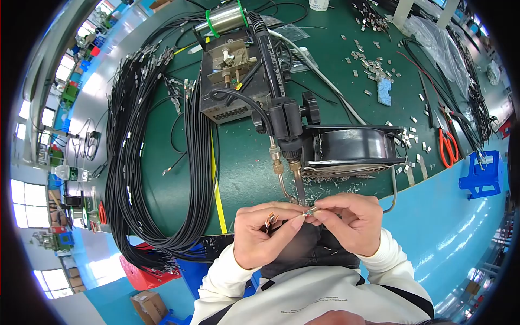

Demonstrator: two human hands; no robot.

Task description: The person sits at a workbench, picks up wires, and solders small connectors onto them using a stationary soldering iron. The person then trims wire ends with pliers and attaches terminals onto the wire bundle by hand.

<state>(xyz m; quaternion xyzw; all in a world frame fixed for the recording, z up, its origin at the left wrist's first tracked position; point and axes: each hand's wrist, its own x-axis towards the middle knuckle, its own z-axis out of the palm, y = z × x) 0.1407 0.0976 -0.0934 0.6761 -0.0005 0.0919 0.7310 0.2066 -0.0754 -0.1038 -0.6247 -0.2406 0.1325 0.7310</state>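
My left hand is closed, thumb and forefinger pinching at a small metal connector. Several thin orange-and-white wire ends stick out from its curled fingers. From the other side my right hand pinches the same connector, so the fingertips of both hands almost meet. Fingers cover much of the piece. Right above them a soldering iron points down in its stand clamp, beside a thin bent brass tube. Whether the iron's tip touches the connector, I cannot tell.
A black fan stands right of the iron. Bundled black cables hang over the table's left edge. Behind are a control box and solder spool. Loose metal shells, a blue sponge and orange-handled pliers lie right.
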